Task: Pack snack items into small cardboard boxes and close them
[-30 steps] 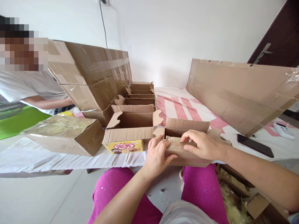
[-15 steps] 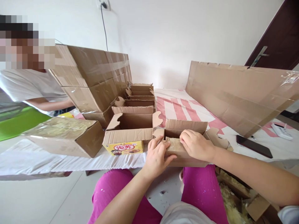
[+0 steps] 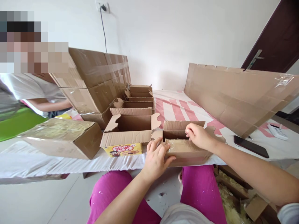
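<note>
A small open cardboard box (image 3: 184, 159) stands in front of me at the table's edge, its front flap (image 3: 178, 146) carrying clear tape and its back flap upright. My left hand (image 3: 156, 155) grips the box's near left corner, fingers over the flap and thumb on the front face. Over the right part of the opening, my right hand (image 3: 198, 135) is closed with its fingertips pinched together; whatever is between them, if anything, is too small to make out. Just left stands another open cardboard box (image 3: 135, 123), with a yellow printed carton (image 3: 126, 149) before it.
More open boxes (image 3: 140, 91) line up behind. Taped boxes (image 3: 93, 68) are stacked at left, with a closed carton (image 3: 60, 133) before them. A person (image 3: 42, 90) sits beyond. A phone (image 3: 251, 146) and a large cardboard sheet (image 3: 233, 93) are on the right.
My right hand has lifted off the taped flap and moved slightly right and up, its fingers still bent. The left hand keeps its hold on the box corner.
</note>
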`<control>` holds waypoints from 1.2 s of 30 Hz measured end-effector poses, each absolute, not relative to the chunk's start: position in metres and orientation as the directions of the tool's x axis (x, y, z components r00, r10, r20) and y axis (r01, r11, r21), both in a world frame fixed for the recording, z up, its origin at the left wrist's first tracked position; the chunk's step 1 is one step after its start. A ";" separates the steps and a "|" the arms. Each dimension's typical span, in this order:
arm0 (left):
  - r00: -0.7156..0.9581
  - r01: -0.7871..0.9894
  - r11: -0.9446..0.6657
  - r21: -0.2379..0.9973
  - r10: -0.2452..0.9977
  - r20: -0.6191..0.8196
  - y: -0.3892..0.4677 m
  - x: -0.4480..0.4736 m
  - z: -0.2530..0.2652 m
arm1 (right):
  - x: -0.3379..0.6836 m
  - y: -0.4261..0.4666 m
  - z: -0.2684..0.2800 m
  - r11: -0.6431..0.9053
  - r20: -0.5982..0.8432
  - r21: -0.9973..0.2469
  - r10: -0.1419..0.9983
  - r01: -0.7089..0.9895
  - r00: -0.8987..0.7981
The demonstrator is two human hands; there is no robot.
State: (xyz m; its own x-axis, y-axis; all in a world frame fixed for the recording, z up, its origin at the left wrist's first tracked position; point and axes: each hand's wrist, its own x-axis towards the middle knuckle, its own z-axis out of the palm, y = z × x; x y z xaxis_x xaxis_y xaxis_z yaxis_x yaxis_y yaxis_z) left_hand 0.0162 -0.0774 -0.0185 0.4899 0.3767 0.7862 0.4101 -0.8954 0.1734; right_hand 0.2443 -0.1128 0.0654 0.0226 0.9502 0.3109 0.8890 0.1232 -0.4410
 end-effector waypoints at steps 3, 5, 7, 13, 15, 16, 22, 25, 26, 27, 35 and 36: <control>0.488 0.400 -0.898 0.182 0.377 0.787 -0.078 0.015 -0.020 | 0.248 -0.120 0.068 0.168 0.263 -0.524 0.964 0.835 -0.029; 0.489 0.397 -0.899 0.183 0.376 0.787 -0.078 0.015 -0.020 | 0.241 -0.127 0.067 0.264 0.338 -0.440 0.934 0.858 -0.114; 0.489 0.395 -0.900 0.182 0.374 0.788 -0.077 0.015 -0.021 | 0.230 -0.133 0.065 0.337 0.415 -0.344 0.892 0.876 -0.181; 0.497 0.392 -0.904 0.170 0.363 0.788 -0.077 0.018 -0.021 | 0.219 -0.128 0.064 0.225 0.332 -0.429 0.940 0.875 -0.079; 0.497 0.392 -0.905 0.165 0.359 0.790 -0.077 0.019 -0.020 | 0.227 -0.121 0.064 0.155 0.295 -0.523 0.955 0.838 0.007; 0.491 0.392 -0.905 0.167 0.360 0.793 -0.077 0.019 -0.020 | 0.234 -0.117 0.065 0.123 0.292 -0.595 0.954 0.794 0.071; 0.438 0.403 -0.894 0.193 0.374 0.818 -0.078 0.018 -0.021 | 0.297 -0.108 0.076 0.064 0.352 -0.850 0.809 0.523 0.472; 0.433 0.413 -0.893 0.179 0.365 0.824 -0.079 0.018 -0.023 | 0.309 -0.126 0.082 0.126 0.540 -0.663 0.763 0.738 0.355; 0.434 0.416 -0.892 0.175 0.364 0.824 -0.079 0.019 -0.024 | 0.309 -0.134 0.083 0.151 0.600 -0.579 0.744 0.801 0.294; 0.435 0.418 -0.892 0.173 0.364 0.824 -0.080 0.019 -0.024 | 0.306 -0.144 0.083 0.175 0.653 -0.495 0.721 0.851 0.232; 0.451 0.389 -0.902 0.188 0.365 0.815 -0.079 0.021 -0.026 | 0.301 -0.222 0.047 0.315 0.856 -0.155 0.517 0.936 -0.032; 0.450 0.389 -0.902 0.189 0.365 0.815 -0.079 0.021 -0.026 | 0.306 -0.230 0.033 0.304 0.849 -0.156 0.528 0.940 -0.030</control>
State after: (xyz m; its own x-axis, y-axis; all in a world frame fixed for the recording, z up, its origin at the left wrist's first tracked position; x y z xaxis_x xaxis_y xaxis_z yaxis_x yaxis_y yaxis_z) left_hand 0.0213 -0.0794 -0.0259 0.4495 0.3649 0.8153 0.3890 -0.9016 0.1891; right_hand 0.3059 -0.2299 0.0328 -0.0304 0.5280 0.8487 0.9397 0.3044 -0.1557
